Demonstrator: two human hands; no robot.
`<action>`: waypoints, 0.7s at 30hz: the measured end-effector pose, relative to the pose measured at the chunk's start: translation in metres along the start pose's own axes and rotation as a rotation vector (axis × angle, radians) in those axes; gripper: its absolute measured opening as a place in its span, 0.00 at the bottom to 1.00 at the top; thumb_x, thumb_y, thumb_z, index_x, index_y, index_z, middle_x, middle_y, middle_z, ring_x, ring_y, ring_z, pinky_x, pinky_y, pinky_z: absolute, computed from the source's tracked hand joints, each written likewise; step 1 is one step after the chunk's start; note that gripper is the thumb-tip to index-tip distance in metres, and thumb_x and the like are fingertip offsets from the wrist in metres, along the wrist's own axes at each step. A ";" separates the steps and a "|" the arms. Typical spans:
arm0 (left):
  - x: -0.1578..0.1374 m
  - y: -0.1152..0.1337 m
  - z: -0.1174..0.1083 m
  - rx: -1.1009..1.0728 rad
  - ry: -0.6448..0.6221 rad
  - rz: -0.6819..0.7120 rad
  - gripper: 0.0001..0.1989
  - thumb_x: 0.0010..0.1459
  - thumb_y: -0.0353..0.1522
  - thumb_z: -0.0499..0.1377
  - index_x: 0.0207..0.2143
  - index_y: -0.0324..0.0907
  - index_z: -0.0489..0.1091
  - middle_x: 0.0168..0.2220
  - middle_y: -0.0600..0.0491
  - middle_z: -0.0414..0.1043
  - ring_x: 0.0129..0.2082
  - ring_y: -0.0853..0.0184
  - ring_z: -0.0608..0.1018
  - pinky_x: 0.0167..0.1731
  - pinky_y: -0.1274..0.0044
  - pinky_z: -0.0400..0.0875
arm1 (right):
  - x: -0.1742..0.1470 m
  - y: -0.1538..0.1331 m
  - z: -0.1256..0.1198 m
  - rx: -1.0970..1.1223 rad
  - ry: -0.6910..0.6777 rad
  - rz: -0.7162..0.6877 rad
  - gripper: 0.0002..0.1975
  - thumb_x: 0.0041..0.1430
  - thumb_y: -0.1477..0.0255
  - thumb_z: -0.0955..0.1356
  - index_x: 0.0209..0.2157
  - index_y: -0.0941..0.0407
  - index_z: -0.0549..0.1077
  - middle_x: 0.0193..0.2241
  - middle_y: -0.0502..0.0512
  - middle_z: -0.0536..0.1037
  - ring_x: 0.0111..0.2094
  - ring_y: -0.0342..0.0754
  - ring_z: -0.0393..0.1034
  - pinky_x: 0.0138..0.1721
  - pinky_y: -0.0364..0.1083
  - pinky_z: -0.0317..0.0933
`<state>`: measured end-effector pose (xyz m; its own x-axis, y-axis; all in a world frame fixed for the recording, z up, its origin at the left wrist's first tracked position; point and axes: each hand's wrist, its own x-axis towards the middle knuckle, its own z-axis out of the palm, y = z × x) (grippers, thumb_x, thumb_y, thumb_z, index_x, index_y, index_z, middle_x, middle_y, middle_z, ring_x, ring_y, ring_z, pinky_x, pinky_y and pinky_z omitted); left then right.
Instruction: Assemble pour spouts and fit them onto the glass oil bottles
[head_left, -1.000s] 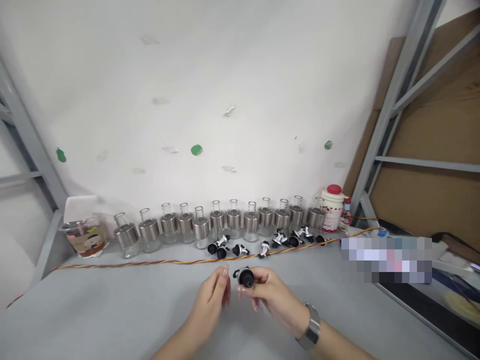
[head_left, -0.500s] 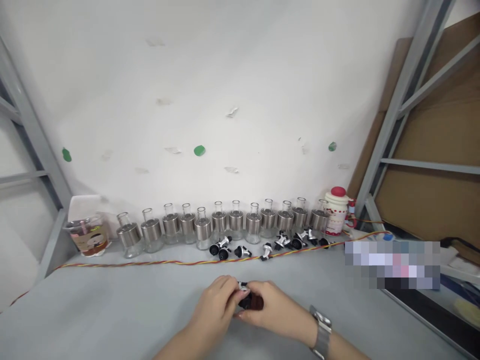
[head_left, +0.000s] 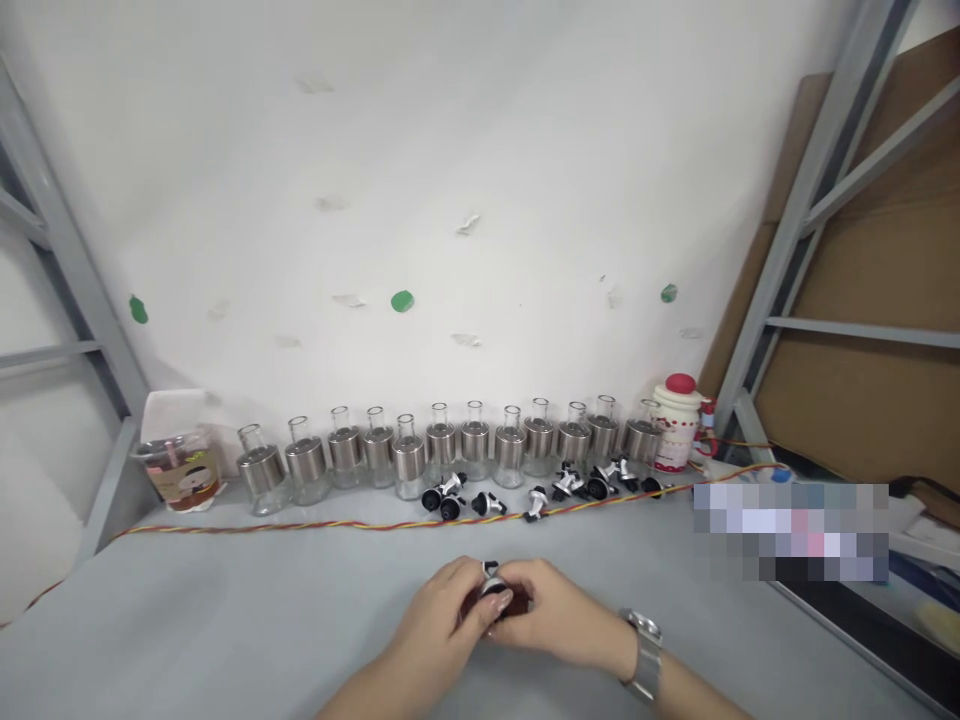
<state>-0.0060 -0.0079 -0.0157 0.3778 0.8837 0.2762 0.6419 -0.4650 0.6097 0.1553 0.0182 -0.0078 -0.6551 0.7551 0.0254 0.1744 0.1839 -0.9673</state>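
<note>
My left hand and my right hand meet close together over the grey table. Between them is a black and silver bottle pourer, mostly covered by fingers. The left thumb presses against its front, with the fingers curled around it. In the right hand's curl a dark reddish-brown piece shows in part; its kind is hidden. Beyond the hands, several similar pourers lie loose along the cord. Behind them stands a row of glass bottles with metal bands and open necks.
A twisted red and yellow cord runs across the table. At the left stands a plastic drink cup; at the right, a cream tumbler with a red top. A white wall backs the table, with grey metal frame posts beside it.
The pourer has turned in my hands, so more of its silver and black front shows. My left thumb has shifted right across it. The bottles and loose pourers rest as before.
</note>
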 end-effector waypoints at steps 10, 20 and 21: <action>-0.007 0.004 -0.019 0.212 0.218 0.367 0.10 0.58 0.39 0.47 0.32 0.42 0.60 0.29 0.51 0.63 0.28 0.65 0.67 0.27 0.76 0.61 | -0.001 -0.006 0.004 0.136 0.084 -0.118 0.13 0.40 0.68 0.72 0.29 0.59 0.71 0.22 0.45 0.64 0.25 0.39 0.56 0.27 0.39 0.54; -0.005 0.000 -0.014 0.268 0.219 0.296 0.05 0.59 0.31 0.46 0.31 0.42 0.58 0.27 0.52 0.63 0.26 0.67 0.68 0.25 0.78 0.61 | 0.001 -0.001 0.004 0.352 0.007 -0.038 0.17 0.43 0.60 0.71 0.26 0.59 0.66 0.17 0.45 0.65 0.16 0.37 0.60 0.17 0.38 0.53; -0.006 0.000 -0.013 0.260 0.220 0.290 0.05 0.59 0.31 0.45 0.31 0.43 0.58 0.27 0.52 0.64 0.26 0.67 0.68 0.25 0.78 0.61 | 0.001 -0.001 0.004 0.344 0.005 -0.050 0.17 0.43 0.60 0.70 0.26 0.59 0.66 0.17 0.45 0.65 0.16 0.37 0.60 0.17 0.38 0.53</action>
<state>-0.0168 -0.0120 -0.0078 0.4338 0.6923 0.5766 0.6874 -0.6680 0.2849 0.1518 0.0163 -0.0080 -0.6531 0.7535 0.0750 -0.1163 -0.0020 -0.9932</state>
